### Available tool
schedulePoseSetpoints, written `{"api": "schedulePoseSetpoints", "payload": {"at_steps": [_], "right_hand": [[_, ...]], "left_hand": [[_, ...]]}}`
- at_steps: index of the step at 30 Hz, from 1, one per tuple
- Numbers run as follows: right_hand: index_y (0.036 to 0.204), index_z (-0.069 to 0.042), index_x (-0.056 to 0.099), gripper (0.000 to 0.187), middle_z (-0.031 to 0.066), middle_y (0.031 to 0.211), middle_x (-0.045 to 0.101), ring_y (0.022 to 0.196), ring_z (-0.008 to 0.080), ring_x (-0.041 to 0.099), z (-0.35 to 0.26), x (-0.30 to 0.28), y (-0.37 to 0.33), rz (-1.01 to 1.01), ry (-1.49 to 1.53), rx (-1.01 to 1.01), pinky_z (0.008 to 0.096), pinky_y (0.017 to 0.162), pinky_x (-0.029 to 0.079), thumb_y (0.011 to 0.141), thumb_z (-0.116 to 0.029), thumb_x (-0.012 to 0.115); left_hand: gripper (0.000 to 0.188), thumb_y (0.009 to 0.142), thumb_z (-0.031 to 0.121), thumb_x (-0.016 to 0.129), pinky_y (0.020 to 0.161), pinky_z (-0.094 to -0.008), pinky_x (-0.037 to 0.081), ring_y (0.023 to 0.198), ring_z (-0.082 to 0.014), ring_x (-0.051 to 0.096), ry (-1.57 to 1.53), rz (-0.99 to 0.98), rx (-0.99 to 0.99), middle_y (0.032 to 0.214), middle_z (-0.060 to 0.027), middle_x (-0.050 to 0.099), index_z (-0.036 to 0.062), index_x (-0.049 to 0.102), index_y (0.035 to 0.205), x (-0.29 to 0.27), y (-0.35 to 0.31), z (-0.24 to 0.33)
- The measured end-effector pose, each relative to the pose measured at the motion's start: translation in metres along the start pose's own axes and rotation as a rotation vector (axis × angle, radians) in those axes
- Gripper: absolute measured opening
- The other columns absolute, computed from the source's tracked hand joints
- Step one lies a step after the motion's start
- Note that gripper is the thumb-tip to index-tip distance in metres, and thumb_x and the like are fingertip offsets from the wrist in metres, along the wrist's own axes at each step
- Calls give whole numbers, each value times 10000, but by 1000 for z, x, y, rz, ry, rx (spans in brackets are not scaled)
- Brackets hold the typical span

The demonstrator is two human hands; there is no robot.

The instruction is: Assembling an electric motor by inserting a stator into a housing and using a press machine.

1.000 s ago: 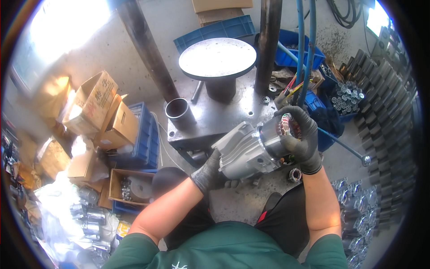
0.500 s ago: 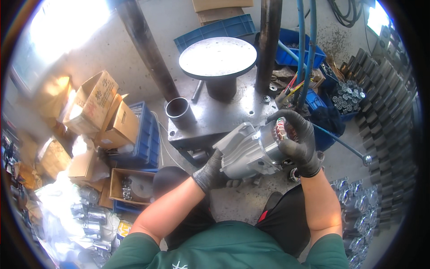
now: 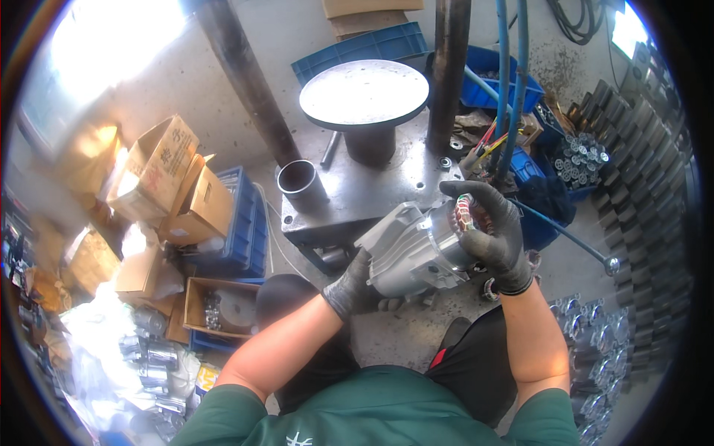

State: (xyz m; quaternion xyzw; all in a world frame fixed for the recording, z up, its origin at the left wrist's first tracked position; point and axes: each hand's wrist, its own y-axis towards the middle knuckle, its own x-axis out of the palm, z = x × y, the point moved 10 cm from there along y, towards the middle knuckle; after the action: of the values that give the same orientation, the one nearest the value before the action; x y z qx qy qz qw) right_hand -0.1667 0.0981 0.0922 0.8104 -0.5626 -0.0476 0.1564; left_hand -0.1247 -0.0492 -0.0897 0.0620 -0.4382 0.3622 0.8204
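Matt, ribbed metal housing (image 3: pixel 407 256), smooth metal disc (image 3: pixel 364 91) (glossy on top), cardboard box (image 3: pixel 152 167).

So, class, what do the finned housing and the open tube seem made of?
Finned housing: probably cast aluminium, matt silver-grey, judging by its moulded ribs. Open tube: likely steel, dull dark grey, with a brighter rim; exact metal uncertain.

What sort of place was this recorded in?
Likely a motor or metalworking workshop: a finned metal housing with a wound coil at one end, a heavy steel stand, and metal parts piled at the right.
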Motion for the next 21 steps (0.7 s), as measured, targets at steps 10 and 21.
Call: {"api": "schedulePoseSetpoints", "payload": {"at_steps": [10, 21], "right_hand": [[1423, -32, 555, 736, 74, 1257, 631, 1147, 157, 607, 6, -4, 3, -81, -52, 8, 341, 1040, 479, 762, -182, 844], [1415, -37, 573, 850, 115, 1317, 674, 1181, 167, 647, -12, 2, -6, -181, -142, -132, 351, 1064, 506, 650, -154, 924]], "left_hand": [[964, 886, 848, 472, 365, -316, 531, 499, -249, 677, -27, -51, 79, 914, -226, 722, 18, 575, 1364, 10, 0, 5], [1066, 800, 896, 535, 381, -255, 500, 467, -180, 635, 61, 59, 59, 875, -189, 729, -16, 567, 1352, 12, 1, 9]]}}
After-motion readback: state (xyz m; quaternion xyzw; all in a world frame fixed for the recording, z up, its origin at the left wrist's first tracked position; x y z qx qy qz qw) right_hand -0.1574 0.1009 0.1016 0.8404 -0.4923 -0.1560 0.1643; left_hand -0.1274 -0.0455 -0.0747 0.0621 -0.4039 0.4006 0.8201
